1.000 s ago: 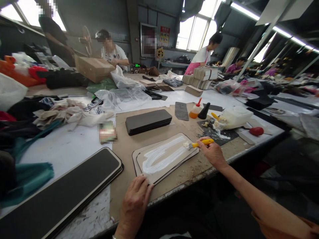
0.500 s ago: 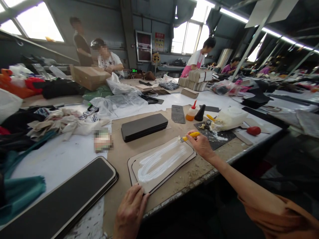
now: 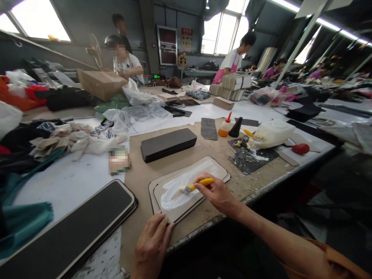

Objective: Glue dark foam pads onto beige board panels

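Observation:
In my right hand (image 3: 216,192) is a paintbrush (image 3: 202,183) with a yellow handle, pinched between thumb and fingers. Its bristles touch a beige board (image 3: 203,191) with rounded corners and dark edges. White glue-like streaks (image 3: 171,195) cover much of the board's top, and a second board lies under it. My left hand (image 3: 154,238) rests at the board's near left corner, fingers stretched out and fingertips touching the edge. Behind the board is a stack of dark grey panels (image 3: 168,143). On the left, long black panels (image 3: 75,232) with pale borders lie stacked.
To the right, a glue-smeared dark sheet (image 3: 247,164) lies beneath a whitish plastic container (image 3: 274,133). A red-tipped bottle (image 3: 225,126) stands beside a black cone (image 3: 236,127). Crumpled cloth (image 3: 69,139) and a cardboard box (image 3: 100,85) are at left. Co-workers stand across the table.
My right hand has moved the paintbrush left and nearer across the board, from its far right end to its middle. My left hand stays at the corner.

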